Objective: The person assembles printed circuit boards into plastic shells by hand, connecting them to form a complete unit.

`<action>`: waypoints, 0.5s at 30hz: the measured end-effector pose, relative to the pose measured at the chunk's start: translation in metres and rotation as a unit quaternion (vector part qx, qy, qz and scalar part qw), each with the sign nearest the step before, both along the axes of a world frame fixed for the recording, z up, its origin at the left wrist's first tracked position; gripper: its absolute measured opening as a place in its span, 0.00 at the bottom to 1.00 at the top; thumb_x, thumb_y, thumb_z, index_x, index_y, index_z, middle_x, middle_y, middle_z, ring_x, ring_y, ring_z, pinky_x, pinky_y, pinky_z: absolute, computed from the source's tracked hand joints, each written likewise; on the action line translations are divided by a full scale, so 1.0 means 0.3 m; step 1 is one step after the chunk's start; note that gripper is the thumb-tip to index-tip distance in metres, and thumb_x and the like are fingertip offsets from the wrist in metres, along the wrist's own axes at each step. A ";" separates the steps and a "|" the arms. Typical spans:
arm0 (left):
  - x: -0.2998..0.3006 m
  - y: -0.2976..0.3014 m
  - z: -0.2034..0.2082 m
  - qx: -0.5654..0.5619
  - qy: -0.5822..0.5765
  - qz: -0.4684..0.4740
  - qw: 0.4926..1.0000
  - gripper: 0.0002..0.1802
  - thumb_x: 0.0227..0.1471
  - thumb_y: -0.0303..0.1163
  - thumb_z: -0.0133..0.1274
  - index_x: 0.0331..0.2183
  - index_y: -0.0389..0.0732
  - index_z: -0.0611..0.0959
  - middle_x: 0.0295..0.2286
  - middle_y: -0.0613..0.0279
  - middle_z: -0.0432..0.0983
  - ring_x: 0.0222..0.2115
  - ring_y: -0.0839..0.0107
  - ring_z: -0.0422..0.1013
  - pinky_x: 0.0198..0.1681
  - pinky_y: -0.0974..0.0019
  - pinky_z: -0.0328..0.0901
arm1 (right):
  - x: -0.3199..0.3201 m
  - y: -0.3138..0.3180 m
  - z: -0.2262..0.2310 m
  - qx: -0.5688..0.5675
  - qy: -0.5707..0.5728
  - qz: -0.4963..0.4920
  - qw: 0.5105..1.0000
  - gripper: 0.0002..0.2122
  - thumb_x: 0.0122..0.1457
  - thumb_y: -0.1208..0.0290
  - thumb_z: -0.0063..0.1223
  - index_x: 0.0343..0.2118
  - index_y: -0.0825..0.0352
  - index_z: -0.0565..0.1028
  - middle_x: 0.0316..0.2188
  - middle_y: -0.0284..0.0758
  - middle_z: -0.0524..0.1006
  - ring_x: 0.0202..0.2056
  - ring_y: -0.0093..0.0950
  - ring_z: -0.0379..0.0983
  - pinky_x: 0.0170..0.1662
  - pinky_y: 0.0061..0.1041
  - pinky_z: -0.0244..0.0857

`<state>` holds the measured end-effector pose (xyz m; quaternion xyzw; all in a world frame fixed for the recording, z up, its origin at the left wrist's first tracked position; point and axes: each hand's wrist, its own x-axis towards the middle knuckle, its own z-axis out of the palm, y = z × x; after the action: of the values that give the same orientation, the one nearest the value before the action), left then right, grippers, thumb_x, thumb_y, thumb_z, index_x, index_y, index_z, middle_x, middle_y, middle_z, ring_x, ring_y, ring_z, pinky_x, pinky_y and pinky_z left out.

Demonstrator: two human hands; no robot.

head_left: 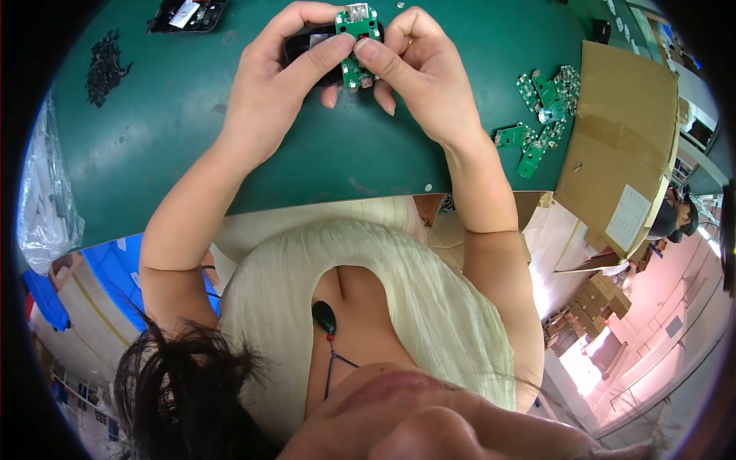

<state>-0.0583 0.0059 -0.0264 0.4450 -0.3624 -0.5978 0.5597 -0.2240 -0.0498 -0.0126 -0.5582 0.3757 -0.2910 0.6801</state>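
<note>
A green circuit board [353,74] with metal connectors at both ends is held upright at the far side of the bench. My left hand [280,84] is closed around its left side, the thumb pressing on the board's face. My right hand [429,80] grips it from the right, with its thumb tip beside the left one. Behind the board, a dark, glossy casing [295,50] shows between my fingers; most of it is hidden, and I cannot tell whether the board sits in it or apart from it.
The green bench top [153,161] carries a heap of small black parts [106,69] and a black casing [186,14] at far left. Several loose circuit boards [543,111] lie right, beside a cardboard box [617,146]. Clear plastic bags [47,192] hang at the left edge.
</note>
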 end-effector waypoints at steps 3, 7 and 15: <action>-0.003 -0.002 -0.009 -0.011 -0.010 -0.012 1.000 0.11 0.55 0.28 0.50 0.42 0.39 0.75 0.31 0.66 0.71 0.28 0.80 0.67 0.20 0.77 0.60 | -0.015 -0.010 -0.008 0.021 -0.015 0.025 0.999 0.13 0.59 0.70 0.53 0.25 0.63 0.59 0.24 0.32 0.71 0.22 0.15 0.65 0.15 0.15 0.58; -0.008 -0.006 -0.008 -0.037 -0.040 -0.010 0.998 0.11 0.55 0.28 0.50 0.42 0.39 0.75 0.31 0.68 0.69 0.27 0.81 0.66 0.20 0.78 0.59 | -0.023 -0.014 0.005 0.070 -0.048 0.025 0.996 0.09 0.56 0.73 0.56 0.27 0.66 0.66 0.24 0.32 0.71 0.23 0.17 0.68 0.19 0.15 0.62; -0.007 -0.018 -0.013 0.028 -0.021 -0.009 0.999 0.11 0.55 0.28 0.50 0.42 0.39 0.75 0.30 0.65 0.73 0.25 0.79 0.69 0.21 0.76 0.60 | -0.012 -0.012 -0.018 0.058 -0.030 0.002 0.998 0.07 0.60 0.73 0.50 0.33 0.65 0.63 0.21 0.29 0.70 0.17 0.14 0.64 0.19 0.11 0.58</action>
<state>-0.0604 0.0005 -0.0301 0.4696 -0.3611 -0.6031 0.5342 -0.2275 -0.0535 -0.0181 -0.5093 0.3703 -0.2840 0.7230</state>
